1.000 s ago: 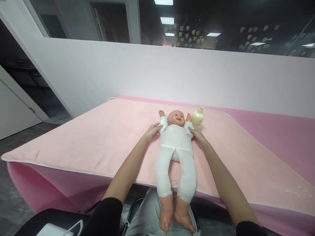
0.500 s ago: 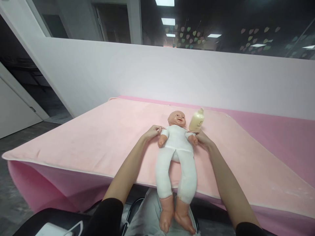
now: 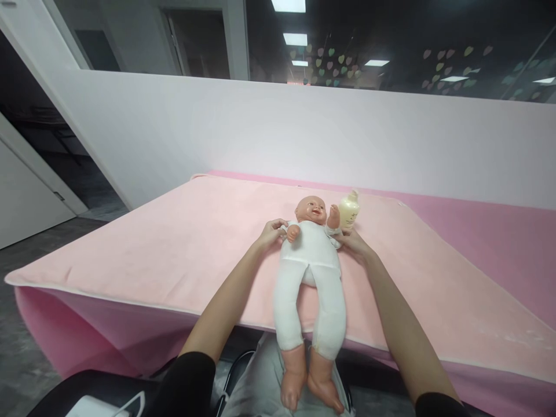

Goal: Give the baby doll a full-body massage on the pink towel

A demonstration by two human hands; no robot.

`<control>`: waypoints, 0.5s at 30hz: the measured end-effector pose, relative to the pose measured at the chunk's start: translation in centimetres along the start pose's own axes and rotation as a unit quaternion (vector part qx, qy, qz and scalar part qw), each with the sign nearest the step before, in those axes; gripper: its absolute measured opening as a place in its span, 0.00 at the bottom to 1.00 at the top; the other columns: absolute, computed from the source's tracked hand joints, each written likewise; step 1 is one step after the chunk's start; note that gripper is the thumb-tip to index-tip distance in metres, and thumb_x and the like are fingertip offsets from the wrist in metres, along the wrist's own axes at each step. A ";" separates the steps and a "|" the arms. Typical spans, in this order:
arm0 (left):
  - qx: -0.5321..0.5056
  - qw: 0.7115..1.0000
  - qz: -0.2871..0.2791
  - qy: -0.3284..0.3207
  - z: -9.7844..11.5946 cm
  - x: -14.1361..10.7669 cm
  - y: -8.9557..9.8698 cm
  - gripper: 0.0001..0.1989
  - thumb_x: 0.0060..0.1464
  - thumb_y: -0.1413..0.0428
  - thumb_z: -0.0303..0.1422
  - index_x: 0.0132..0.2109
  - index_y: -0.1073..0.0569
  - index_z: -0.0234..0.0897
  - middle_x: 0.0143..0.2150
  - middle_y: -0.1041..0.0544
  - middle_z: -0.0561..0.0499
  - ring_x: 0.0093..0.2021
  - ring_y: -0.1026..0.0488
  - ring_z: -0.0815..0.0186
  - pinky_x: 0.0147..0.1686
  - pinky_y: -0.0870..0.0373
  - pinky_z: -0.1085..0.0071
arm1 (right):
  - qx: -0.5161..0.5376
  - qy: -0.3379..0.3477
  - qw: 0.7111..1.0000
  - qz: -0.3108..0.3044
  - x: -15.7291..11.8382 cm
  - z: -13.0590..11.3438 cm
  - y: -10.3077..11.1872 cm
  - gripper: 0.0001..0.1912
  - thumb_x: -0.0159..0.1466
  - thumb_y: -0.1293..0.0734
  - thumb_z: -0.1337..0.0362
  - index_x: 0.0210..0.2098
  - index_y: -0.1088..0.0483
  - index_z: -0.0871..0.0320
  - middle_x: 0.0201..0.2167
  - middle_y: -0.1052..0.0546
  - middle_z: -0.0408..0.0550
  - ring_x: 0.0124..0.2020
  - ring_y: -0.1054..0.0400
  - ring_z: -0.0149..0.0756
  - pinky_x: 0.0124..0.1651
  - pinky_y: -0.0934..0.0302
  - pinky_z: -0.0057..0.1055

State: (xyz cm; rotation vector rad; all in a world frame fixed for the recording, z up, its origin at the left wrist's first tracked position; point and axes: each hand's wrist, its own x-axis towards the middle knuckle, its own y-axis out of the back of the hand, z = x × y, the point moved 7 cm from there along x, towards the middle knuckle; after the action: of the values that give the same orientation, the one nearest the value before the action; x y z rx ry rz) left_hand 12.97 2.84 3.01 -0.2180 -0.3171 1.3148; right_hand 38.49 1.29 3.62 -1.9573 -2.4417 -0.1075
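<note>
A baby doll (image 3: 309, 260) in a white bodysuit lies face-up on the pink blanket (image 3: 174, 243) that covers the table, head towards the wall, its bare feet hanging over the near edge. The left hand (image 3: 271, 233) grips the doll's arm on that side at the shoulder, fingers curled around the sleeve. The right hand (image 3: 354, 243) holds the other arm from below, lifting it; how tightly its fingers close is hard to make out. A pale yellow bottle (image 3: 348, 209) stands just beside the raised arm.
</note>
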 end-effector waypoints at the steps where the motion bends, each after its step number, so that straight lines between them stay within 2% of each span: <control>1: 0.005 1.000 0.010 -0.005 0.1 0.0 0.0 0.11 0.34 0.41 0.24 0.30 0.30 0.35 0.30 0.26 0.52 0.25 0.31 0.71 0.25 0.37 0.73 | 0.000 0.000 1.000 0.004 0.0 0.0 0.0 0.20 0.48 0.25 0.56 0.38 0.24 0.58 0.40 0.23 0.51 0.40 0.29 0.40 0.43 0.35 0.33; 4: 0.026 0.999 0.022 -0.033 0.4 0.1 0.0 0.13 0.35 0.39 0.25 0.33 0.28 0.35 0.30 0.27 0.52 0.29 0.30 0.70 0.28 0.35 0.74 | 0.006 -0.006 1.000 0.024 0.4 0.2 0.1 0.19 0.49 0.26 0.52 0.35 0.24 0.59 0.37 0.22 0.51 0.37 0.29 0.38 0.41 0.35 0.32; 7: 0.032 0.998 0.017 -0.057 0.7 0.3 0.0 0.18 0.37 0.37 0.27 0.40 0.27 0.36 0.35 0.25 0.51 0.34 0.28 0.68 0.32 0.34 0.74 | 0.007 -0.010 0.999 0.053 0.8 0.6 0.4 0.20 0.50 0.27 0.50 0.33 0.24 0.59 0.36 0.22 0.51 0.36 0.29 0.38 0.39 0.35 0.31; 11: 0.057 0.997 0.033 -0.033 0.2 0.5 0.3 0.25 0.41 0.36 0.37 0.49 0.28 0.37 0.36 0.23 0.49 0.33 0.28 0.67 0.30 0.34 0.74 | -0.002 -0.015 0.997 0.078 1.3 1.2 0.8 0.21 0.49 0.27 0.49 0.34 0.24 0.60 0.37 0.22 0.51 0.37 0.28 0.40 0.41 0.35 0.32; 15: 0.067 0.995 0.071 -0.019 -0.3 0.6 0.9 0.24 0.43 0.37 0.44 0.44 0.25 0.32 0.30 0.24 0.48 0.30 0.28 0.65 0.27 0.35 0.73 | -0.001 -0.014 0.996 0.090 1.4 1.4 1.0 0.22 0.49 0.27 0.49 0.36 0.24 0.60 0.37 0.22 0.51 0.39 0.28 0.42 0.44 0.35 0.35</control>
State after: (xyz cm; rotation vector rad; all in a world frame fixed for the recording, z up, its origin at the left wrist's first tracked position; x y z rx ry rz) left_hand 12.40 3.62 2.51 -0.1044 -0.2479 1.4757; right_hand 39.17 2.98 2.30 -2.1824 -2.2686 -0.0817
